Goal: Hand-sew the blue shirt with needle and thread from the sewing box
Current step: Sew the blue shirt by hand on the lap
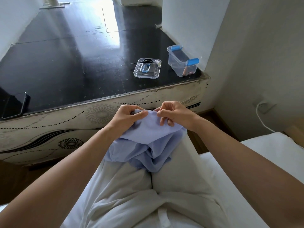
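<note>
- Head view, far left: a dark phone (pixel 15 104) leans at the counter (pixel 74 63) edge, cut off by the frame.
- Left hand (pixel 128 116) grips the raised fold of the blue shirt (pixel 148 140), thumb pressed flat on top and the other fingers curled under the cloth.
- That fold runs left to right between the hands; the rest of the shirt hangs bunched over the lap.
- Right hand (pixel 176 112) pinches the same fold just beside the left thumb, its lower fingers (pixel 162 122) curled against the cloth.
- Needle and thread cannot be made out; if the right hand holds a needle, it is hidden, so I judge the next stitch falls in the short gap between the thumbs.
- Well beyond the hands, on the counter, scissors (pixel 144 61) and a thread spool (pixel 158 62) lie on a clear lid (pixel 147 71).
- Right of it stands the open sewing box (pixel 181 65), nearer the right hand.
</note>
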Tool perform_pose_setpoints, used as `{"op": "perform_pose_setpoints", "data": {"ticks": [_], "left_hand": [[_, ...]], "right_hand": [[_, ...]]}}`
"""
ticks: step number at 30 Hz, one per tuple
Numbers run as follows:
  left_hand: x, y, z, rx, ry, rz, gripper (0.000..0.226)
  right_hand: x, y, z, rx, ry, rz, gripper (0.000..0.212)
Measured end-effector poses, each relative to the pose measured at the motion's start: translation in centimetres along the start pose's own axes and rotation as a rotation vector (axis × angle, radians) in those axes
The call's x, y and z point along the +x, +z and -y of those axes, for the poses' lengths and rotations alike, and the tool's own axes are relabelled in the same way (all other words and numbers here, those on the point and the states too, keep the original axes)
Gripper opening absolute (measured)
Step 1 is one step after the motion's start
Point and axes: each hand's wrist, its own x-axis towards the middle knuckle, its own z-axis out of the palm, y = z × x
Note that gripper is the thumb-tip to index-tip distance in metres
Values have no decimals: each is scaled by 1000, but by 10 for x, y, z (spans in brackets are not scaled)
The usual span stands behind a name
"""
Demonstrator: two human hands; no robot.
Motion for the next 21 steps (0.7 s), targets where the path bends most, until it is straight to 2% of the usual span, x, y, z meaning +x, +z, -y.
{"op": "perform_pose_setpoints", "data": {"ticks": [3,15,21], "left_hand": [[0,-1,1,-7,-5,-12,12],[2,5,-4,-51,-72,-58,12],[0,6,-7,-90,-97,-62,4]], "right_hand": [[-1,0,0,10,-28,-32,10],[0,-1,-6,-4,-89,-94,12],[0,0,-7,-10,-87,-105,10]]}}
